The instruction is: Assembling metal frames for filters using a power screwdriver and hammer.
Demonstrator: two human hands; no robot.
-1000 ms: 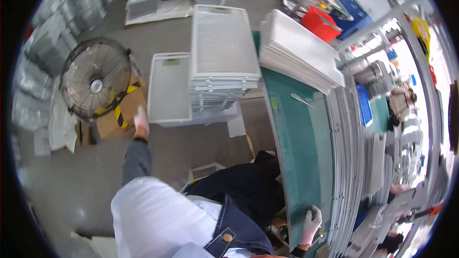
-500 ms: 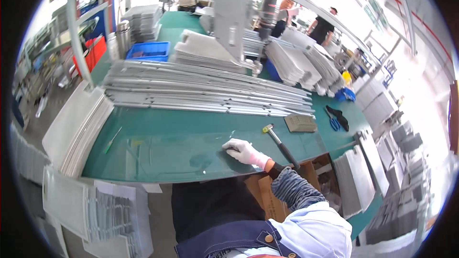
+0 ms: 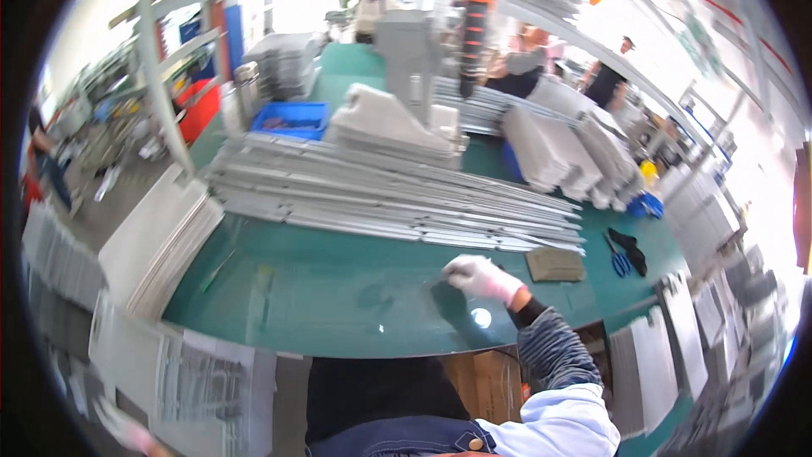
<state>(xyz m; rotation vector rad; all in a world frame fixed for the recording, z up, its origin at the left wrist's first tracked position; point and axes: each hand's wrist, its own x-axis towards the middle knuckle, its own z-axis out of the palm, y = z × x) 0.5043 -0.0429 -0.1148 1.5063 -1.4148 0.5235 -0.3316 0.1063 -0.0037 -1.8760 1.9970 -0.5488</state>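
My right hand (image 3: pixel 484 278), in a white glove with a pink cuff, is over the green tabletop (image 3: pixel 321 288) with its fingers curled. What it holds, if anything, is hidden; the hammer seen earlier does not show. Just right of the hand lies a grey-brown block-shaped thing (image 3: pixel 555 265). At the lower left edge my left hand (image 3: pixel 127 432), also gloved, is smeared by motion beside the stacked grey panels (image 3: pixel 199 389). Its fingers cannot be made out.
Long metal strips (image 3: pixel 381 195) lie across the table. A green-handled screwdriver (image 3: pixel 216 274) is at left, blue-handled scissors (image 3: pixel 620 261) at right. White panels (image 3: pixel 156 245) lean at the left edge. A blue bin (image 3: pixel 290 121) stands behind. People work in the background.
The view has shifted, so the table sits lower and further right. My left hand has come into view at lower left. My right hand has moved toward the block, and the hammer no longer shows.
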